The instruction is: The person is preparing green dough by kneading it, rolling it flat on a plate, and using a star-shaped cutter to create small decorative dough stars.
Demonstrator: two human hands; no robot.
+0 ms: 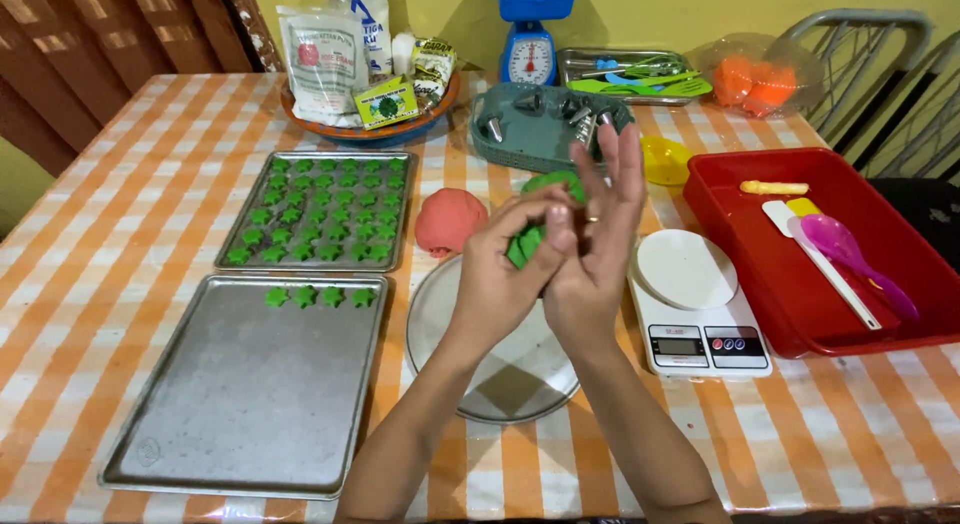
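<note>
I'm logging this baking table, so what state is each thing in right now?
Left hand: pinching green dough.
Right hand: fingers spread, against the dough.
Far tray: nearly full of green stars.
Near tray: one row of four stars, otherwise bare.
Pink dough: a lump on the table.
Digital scale: platform bare.
Red bin: holds spatulas and a spoon.

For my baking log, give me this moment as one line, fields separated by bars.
left hand: pinching green dough | right hand: open, against dough | below: round metal plate | near tray: four green stars | far tray: full
</note>
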